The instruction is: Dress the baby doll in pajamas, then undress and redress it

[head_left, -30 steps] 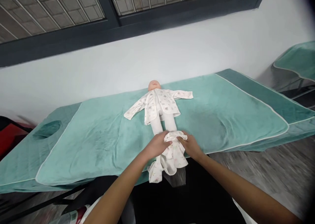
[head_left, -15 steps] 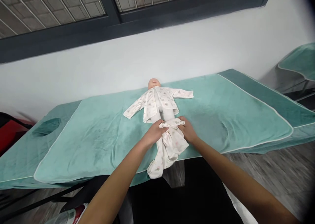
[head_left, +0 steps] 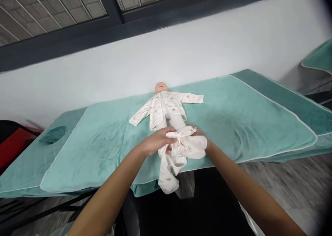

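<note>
A baby doll (head_left: 161, 87) lies on its back with its head toward the wall. It wears a white printed jacket (head_left: 169, 104), open down the front, sleeves spread wide. Around the doll's lower legs bunches a pair of white printed baby pants (head_left: 194, 147), whose legs hang toward the bed's near edge. My left hand (head_left: 159, 140) is closed on the left side of the waistband, thumb on top. On the other side, my right hand (head_left: 201, 134) grips the pants, its fingers mostly covered by the cloth. The doll's feet are hidden in the fabric.
A green-covered massage bed (head_left: 103, 142) with a face hole (head_left: 53, 135) at its left end stands against the white wall (head_left: 129, 63). A red and black chair (head_left: 15, 144) is at the far left. Another green-covered surface (head_left: 319, 58) shows at the right.
The pants' waistband has come slightly nearer to me, and the right pant leg is now bunched up over my right hand. My left hand has shifted, its fingers reaching under the cloth.
</note>
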The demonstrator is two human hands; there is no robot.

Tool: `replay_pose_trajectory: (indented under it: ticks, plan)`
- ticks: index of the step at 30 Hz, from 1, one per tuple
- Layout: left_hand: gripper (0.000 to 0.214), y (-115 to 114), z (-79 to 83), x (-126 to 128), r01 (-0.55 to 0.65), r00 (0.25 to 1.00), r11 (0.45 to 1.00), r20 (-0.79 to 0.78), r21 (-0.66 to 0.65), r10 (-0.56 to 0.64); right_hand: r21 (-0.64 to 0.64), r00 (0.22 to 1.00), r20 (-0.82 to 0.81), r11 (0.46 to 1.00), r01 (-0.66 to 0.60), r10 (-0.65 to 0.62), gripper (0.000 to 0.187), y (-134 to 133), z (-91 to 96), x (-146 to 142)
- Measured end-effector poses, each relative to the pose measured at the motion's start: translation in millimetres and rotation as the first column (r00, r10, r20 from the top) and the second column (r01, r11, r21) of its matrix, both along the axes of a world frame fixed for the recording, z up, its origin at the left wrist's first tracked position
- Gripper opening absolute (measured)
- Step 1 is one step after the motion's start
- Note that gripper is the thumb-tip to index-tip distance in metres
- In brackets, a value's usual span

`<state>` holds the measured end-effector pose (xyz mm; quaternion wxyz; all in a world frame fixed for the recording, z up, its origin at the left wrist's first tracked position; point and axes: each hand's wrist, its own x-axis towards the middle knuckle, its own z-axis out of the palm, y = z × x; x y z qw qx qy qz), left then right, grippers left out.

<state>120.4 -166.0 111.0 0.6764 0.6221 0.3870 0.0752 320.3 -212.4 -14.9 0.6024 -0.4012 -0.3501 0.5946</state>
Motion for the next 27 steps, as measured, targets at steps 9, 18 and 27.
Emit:
replay_pose_trajectory:
  ticks: [9,18,27]
  plan:
    - [0.007,43.4,-32.9,30.7,-0.338,0.912,0.754,-0.002,0.563,0.410,-0.020,0.974,-0.220,0.998,-0.060,0.054,0.044,1.2,-12.7,-10.2]
    - [0.017,46.9,-32.9,26.8,-0.361,0.925,0.857,0.022,0.367,0.380,0.108,0.882,0.371,0.957,0.270,-0.291,0.029,47.7,-1.3,9.2]
    - [0.028,76.2,-13.9,-18.1,-0.383,0.820,0.923,0.472,0.035,0.323,0.107,0.963,0.257,0.992,0.060,-0.086,0.027,55.6,-7.2,14.8]
